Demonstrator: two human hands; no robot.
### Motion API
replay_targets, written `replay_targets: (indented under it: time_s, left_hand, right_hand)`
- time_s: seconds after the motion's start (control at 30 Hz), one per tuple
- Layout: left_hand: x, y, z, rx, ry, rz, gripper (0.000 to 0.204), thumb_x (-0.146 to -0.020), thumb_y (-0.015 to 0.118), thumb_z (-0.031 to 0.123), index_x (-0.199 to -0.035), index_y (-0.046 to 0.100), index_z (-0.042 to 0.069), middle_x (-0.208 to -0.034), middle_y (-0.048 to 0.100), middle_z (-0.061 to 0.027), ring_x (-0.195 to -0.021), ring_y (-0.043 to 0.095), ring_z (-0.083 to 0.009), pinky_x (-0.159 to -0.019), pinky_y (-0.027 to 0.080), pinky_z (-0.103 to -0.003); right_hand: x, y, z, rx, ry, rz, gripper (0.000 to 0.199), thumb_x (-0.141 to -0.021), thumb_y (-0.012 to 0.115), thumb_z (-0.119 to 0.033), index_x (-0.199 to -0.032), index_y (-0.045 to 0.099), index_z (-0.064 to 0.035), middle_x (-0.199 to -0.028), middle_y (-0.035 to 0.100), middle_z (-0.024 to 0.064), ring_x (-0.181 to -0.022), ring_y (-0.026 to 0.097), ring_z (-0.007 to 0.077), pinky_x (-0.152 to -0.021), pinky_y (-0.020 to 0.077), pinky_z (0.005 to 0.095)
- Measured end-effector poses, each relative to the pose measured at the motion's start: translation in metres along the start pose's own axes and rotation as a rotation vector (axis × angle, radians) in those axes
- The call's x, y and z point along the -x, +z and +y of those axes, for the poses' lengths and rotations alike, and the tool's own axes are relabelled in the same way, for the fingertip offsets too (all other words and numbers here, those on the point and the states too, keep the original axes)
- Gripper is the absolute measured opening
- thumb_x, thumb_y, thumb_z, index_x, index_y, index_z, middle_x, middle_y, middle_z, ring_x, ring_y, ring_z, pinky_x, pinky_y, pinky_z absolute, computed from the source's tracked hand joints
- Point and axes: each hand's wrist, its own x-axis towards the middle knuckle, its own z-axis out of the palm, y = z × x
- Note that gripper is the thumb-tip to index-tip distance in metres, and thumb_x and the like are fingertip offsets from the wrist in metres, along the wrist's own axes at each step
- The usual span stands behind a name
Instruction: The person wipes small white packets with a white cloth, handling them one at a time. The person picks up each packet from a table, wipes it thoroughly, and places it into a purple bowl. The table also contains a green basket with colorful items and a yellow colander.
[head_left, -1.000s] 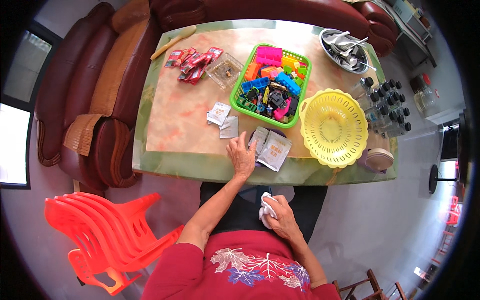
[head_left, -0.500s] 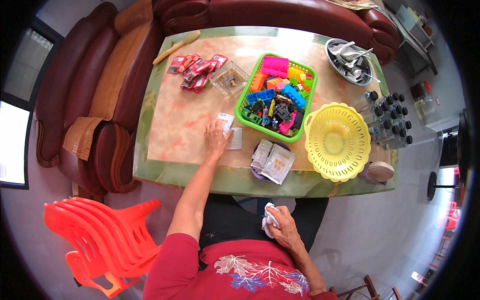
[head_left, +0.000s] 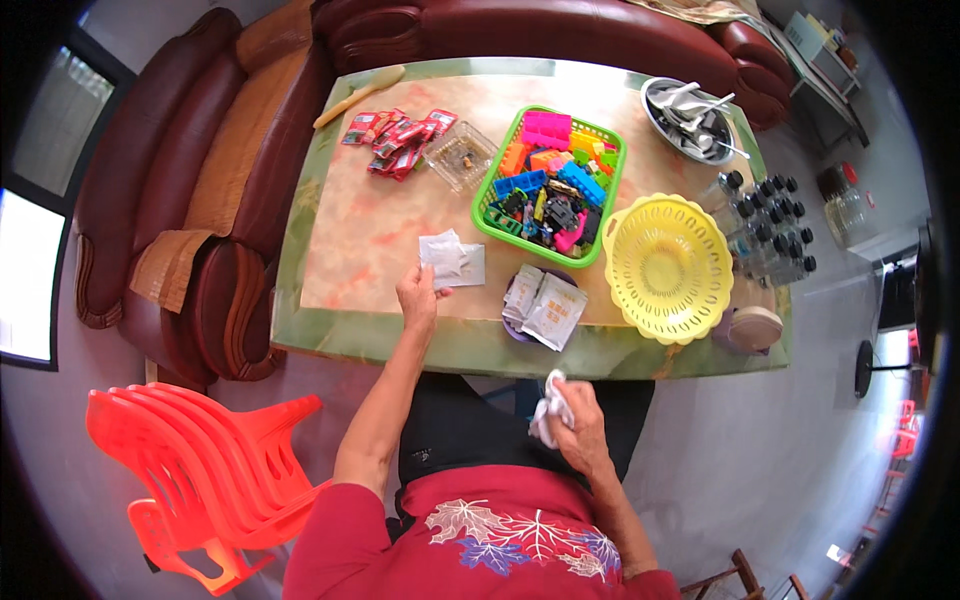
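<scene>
Setting: marble-topped table (head_left: 370, 240) with green edge, dark red leather sofa (head_left: 180, 200) along left and far sides, stack of orange plastic chairs (head_left: 190, 470) on floor at near left.
Left hand (head_left: 417, 295): stretched out over near edge of table, thumb and fingers pinched on near corner of white sachets (head_left: 452, 262), which lie flat on tabletop left of centre.
Right hand (head_left: 572, 428): held low near lap, well apart from table, closed around crumpled white cloth (head_left: 547, 412).
Step in hand: seemingly picking up or shifting the white sachets; grip looks only at the edge, packets not yet lifted.
Next move calls for: firmer pinch under the thin packets, probably a slide toward near edge to get fingers beneath, then a lift.
Just right of sachets: second pile of pale packets (head_left: 545, 305) resting on small dark dish, at near edge.
Far of that: green basket (head_left: 600, 225) full of coloured building bricks, yellow perforated bowl (head_left: 668, 265) touching its right side.
Further off: red snack packets (head_left: 400, 135) and clear square dish (head_left: 460, 157) at far left, metal bowl of spoons (head_left: 695, 110) at far right, cluster of dark-capped bottles (head_left: 765, 225) on right edge.
In the way: nothing between left hand and sachets; green basket near enough to be nudged by a wide sweep.
</scene>
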Motion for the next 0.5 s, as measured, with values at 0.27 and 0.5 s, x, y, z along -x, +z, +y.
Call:
replay_targets:
  time_s: [0.27,0.5]
  left_hand:
    - [0.151,0.044,0.024,0.447,-0.362,-0.459,0.015,-0.093,0.049,0.015,-0.099,0.052,0.001,-0.098,0.062,-0.0097,-0.086,0.062,-0.0176,-0.076,0.054,-0.032]
    - [0.193,0.063,0.039,0.744,-0.567,-0.618,0.041,-0.101,0.034,0.026,-0.133,0.041,0.001,-0.130,0.052,-0.0110,-0.120,0.049,-0.0230,-0.104,0.037,-0.040]
  right_hand:
    - [-0.039,0.010,-0.044,0.208,-0.336,0.207,0.049,-0.072,0.068,-0.003,-0.120,0.055,0.0001,-0.115,0.051,0.0193,-0.105,0.050,0.0372,-0.091,0.0425,0.0423]
    - [-0.023,0.017,-0.045,0.441,-0.359,0.280,0.054,-0.067,0.067,-0.006,-0.120,0.057,-0.0027,-0.120,0.050,0.0161,-0.110,0.044,0.0360,-0.097,0.0345,0.0458]
